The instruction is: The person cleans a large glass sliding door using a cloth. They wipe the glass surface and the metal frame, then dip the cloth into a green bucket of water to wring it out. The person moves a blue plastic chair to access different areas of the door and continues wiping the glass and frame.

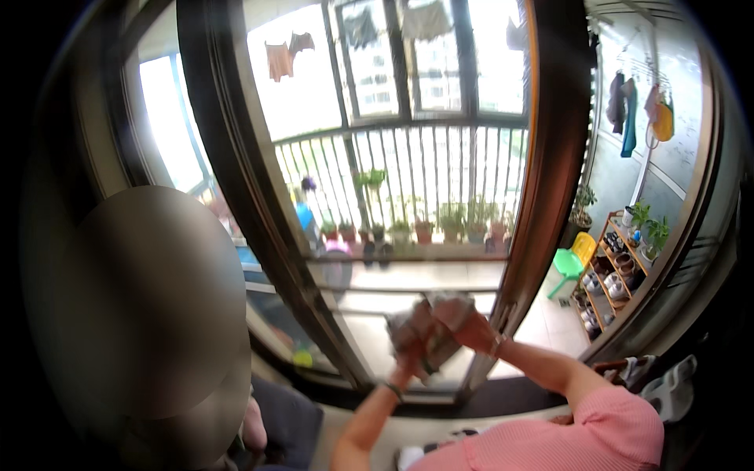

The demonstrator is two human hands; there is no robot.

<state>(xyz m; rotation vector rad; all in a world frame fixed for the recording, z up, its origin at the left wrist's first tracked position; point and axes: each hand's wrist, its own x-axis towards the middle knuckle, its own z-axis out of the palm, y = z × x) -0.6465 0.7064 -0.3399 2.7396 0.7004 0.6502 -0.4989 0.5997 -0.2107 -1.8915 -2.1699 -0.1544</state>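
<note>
Both my hands are raised close together in front of the sliding glass door. My left hand is closed on a greyish cloth, smeared by motion. Pressed up beside it, my right hand grips the same bunched cloth. Folds of it show above and between the fingers, and part hangs below them. A band circles each wrist. Whether the cloth touches the glass I cannot tell.
A blurred rounded shape fills the left side. Beyond the door are a railing and potted plants. At right stand a green and yellow chair and a shoe rack. Shoes lie near my right arm.
</note>
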